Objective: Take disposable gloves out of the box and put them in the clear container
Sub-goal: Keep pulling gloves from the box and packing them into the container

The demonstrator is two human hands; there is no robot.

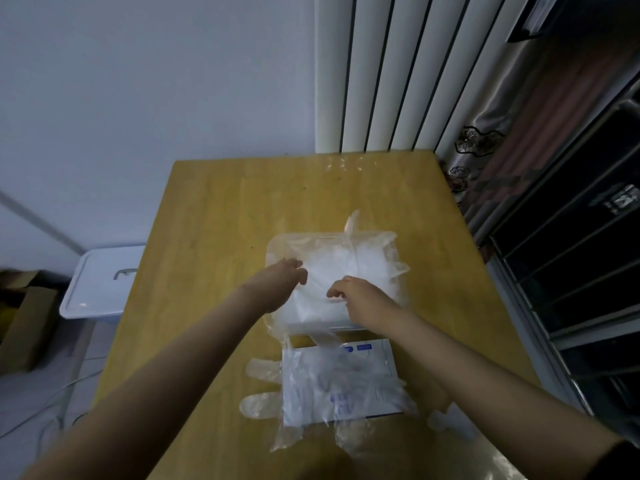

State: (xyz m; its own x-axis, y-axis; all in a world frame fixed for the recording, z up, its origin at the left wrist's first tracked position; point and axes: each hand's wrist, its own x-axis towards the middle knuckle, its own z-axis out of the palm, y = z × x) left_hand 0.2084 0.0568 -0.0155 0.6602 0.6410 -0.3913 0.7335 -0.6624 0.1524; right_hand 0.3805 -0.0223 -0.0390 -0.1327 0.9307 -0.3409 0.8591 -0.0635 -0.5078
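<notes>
The gloves point(341, 268) lay as a crumpled, see-through heap filling the clear container point(277, 244), some spilling over its far and right rims. The container stood in the middle of the tabletop point(214, 216). The right hand point(360, 297) was at the near side of the heap, its fingers point(334, 291) curled and pinching glove film. The left hand point(282, 278) reached over the container's left edge, its fingers point(294, 263) bent down onto the heap; whether they gripped or only pressed could not be told. Just nearer the person lay the box point(377, 355), draped with more loose gloves point(263, 370). Left of the tabletop, on the floor, stood a white lidded bin point(100, 282) and a carton point(27, 317). A white radiator point(381, 74) stood behind, with a curtain point(502, 150) to its right.
</notes>
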